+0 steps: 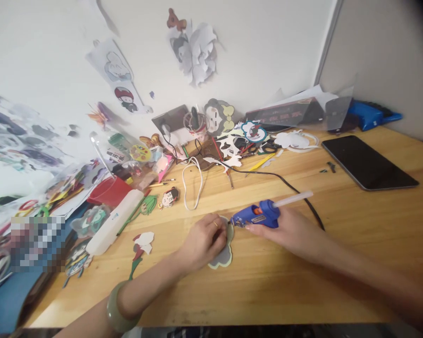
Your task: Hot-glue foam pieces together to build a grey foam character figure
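My right hand (291,230) is wrapped round the handle of a blue hot glue gun (255,214), which lies tilted sideways with its nozzle pointing left. A clear glue stick (292,199) sticks out of its back end. The nozzle is at the upper right edge of a grey cutout (223,257) with a pale green scalloped border; whether it touches, I cannot tell. My left hand (208,239) has its fingers curled over the cutout, gripping it on the table and hiding its left part.
A black tablet (368,162) lies at the right, and a black cord (282,177) runs behind the glue gun. Paper scraps and cutouts crowd the back. On the left are a red container (109,188), a long white case (114,223) and a red-and-green cutout (138,249).
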A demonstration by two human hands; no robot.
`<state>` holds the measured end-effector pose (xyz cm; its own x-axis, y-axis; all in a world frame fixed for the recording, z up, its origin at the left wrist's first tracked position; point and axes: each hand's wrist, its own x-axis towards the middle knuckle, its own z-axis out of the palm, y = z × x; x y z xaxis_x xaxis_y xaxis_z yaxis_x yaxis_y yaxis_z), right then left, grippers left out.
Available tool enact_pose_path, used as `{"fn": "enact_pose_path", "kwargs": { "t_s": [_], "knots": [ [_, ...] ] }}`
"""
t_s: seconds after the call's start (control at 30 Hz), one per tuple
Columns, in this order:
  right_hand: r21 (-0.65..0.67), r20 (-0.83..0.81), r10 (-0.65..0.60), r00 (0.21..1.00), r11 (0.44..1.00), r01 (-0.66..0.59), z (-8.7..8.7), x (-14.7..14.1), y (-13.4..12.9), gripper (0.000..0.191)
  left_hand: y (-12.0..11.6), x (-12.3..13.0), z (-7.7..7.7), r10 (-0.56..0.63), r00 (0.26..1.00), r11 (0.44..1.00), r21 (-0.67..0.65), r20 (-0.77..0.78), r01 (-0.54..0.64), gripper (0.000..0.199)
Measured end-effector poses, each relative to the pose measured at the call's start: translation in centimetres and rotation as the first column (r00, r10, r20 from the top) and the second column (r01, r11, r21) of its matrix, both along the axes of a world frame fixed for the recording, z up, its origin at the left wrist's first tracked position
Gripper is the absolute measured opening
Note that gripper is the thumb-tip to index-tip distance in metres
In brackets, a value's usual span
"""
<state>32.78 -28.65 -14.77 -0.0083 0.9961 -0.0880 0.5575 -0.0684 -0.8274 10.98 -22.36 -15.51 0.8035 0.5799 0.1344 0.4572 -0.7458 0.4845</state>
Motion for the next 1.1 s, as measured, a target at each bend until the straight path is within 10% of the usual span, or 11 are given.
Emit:
{"fn": "enact_pose_path", "kwargs": {
  "t_s": [0.2,0.43,1.1],
  "knots": [
    [-0.153,-0.342,-0.235,0.91,0.969,0.193,1.0,2.3,0.4,0.039,0.1,-1.2,0.0,-0.147,0.988,0.984,0.106,0.038,0.142,0.021],
    [-0.197,-0.566,-0.262,0.782,0.964,0.18,0.5,3.2,0.8,0.039,-1.0,-1.9,0.0,-0.159,0.928,0.851,0.43,-0.338,0.302,0.036],
    [-0.245,-0.585,-0.31,0.749,0.949,0.201,0.0,3.0,0.7,0.031,-1.3,0.0,2.1,-0.017,0.878,0.961,0.235,-0.478,0.147,0.034]
  ]
}}
